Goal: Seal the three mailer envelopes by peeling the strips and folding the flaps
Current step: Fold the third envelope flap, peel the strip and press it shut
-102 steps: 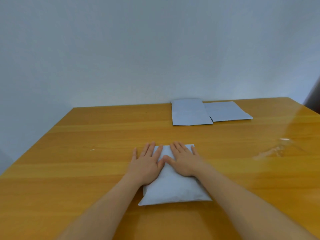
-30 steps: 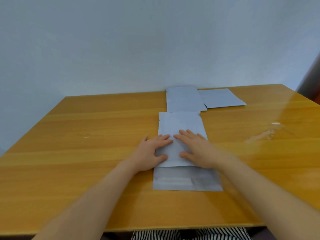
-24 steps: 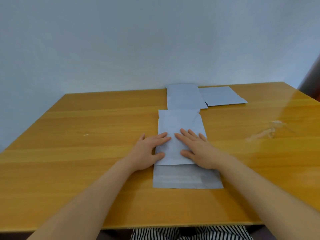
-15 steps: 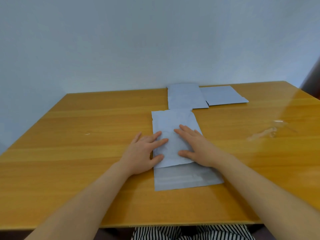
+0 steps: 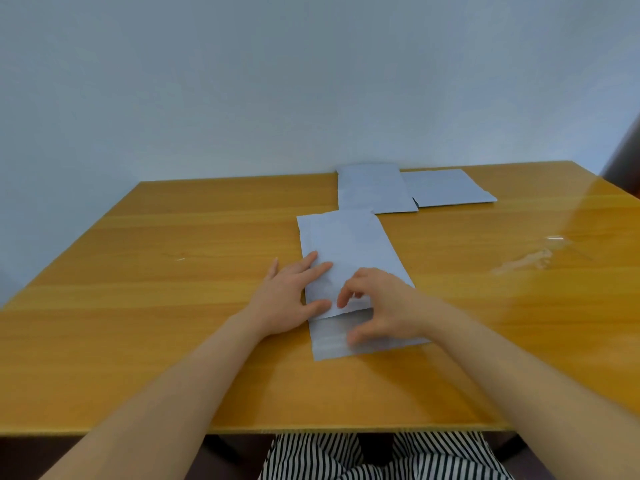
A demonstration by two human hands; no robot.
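Where the pale wall meets its far edge, the orange wood-grain counter (image 5: 173, 306) fills most of the head view and carries three grey-white mailer envelopes. Largest in view is the near mailer envelope (image 5: 349, 251), which lies flat at the centre of the counter with its long axis running away from the person and slightly skewed; its surface is lightly wrinkled, and its darker, glossier flap (image 5: 329, 341) lies open toward the person, with a paler band running across it. Two further mailers rest at the far edge: the middle mailer (image 5: 374, 192) lies just beyond the near one, and the far-right mailer (image 5: 446, 187) lies beside it, their edges overlapping or touching. The left hand (image 5: 291, 296) lies flat with fingers spread, pressing on the left edge of the near mailer envelope. The right hand (image 5: 377, 306) is curled over the junction of body and flap, thumb on the flap and fingers bent above it; whether it pinches anything cannot be told. Striped fabric (image 5: 381, 455) shows below the near counter edge.
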